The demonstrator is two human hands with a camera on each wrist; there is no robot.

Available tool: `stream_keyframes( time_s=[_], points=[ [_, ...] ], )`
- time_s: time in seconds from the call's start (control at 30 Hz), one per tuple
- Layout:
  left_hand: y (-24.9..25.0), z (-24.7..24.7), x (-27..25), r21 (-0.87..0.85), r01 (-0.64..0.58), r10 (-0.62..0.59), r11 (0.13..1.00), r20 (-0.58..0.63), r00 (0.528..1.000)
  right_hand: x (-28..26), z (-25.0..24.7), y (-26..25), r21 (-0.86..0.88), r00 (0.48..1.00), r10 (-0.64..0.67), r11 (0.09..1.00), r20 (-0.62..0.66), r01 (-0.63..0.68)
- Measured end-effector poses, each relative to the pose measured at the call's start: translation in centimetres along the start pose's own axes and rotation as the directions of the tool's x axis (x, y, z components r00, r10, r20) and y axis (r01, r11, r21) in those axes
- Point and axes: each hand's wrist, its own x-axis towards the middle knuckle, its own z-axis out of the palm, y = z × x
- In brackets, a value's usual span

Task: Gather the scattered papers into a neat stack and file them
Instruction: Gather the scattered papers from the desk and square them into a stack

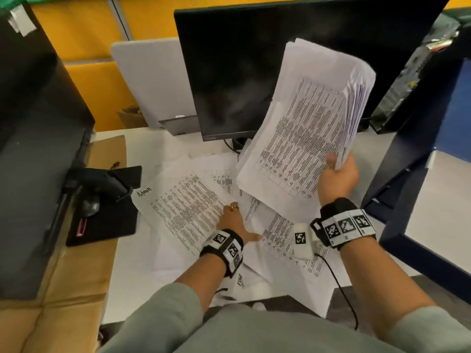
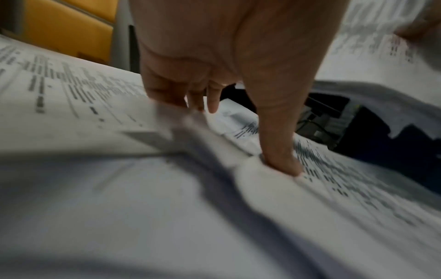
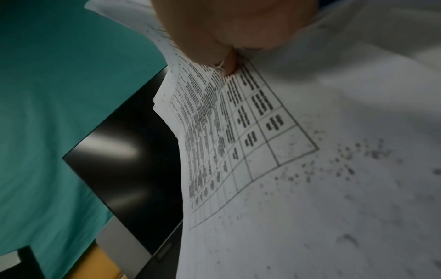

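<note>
Loose printed sheets [image 1: 183, 210] lie scattered over the white desk [image 1: 122, 289], before the dark monitor [image 1: 254, 72]. The right hand [image 1: 337, 177] grips a thick paper stack [image 1: 305, 128] by its lower corner, raised above the desk. The left hand [image 1: 235, 222] rests spread, fingers [image 2: 281, 162] pressing the sheets.

Office workstation: dark monitor [image 1: 237, 72] beyond the left hand [image 1: 235, 222], printed sheets [image 1: 186, 205] across white desk [image 1: 127, 289], yellow partition panels [image 1: 84, 34] behind.
</note>
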Motion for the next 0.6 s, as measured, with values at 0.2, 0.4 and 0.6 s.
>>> stream_keyframes(
  time_s=[0.2,0.4,0.6],
  points=[
    [-1.0,-0.9,-0.3,-0.22,-0.02,0.023,0.975,0.011,1.0,-0.1,-0.3,1.6,0.081,1.0,0.024,0.996,0.016,-0.025],
    [-6.5,-6.3,-2.3,-0.339,0.153,-0.195,0.928,-0.091,0.977,-1.2,0.4,3.2,0.139,0.985,0.142,0.978,0.098,-0.155],
    [-13.3,-7.5,-2.5,-0.464,0.441,-0.404,0.768,0.184,0.896,-2.6,2.0,5.0,0.056,0.949,0.273,0.957,0.16,-0.285]
  ],
)
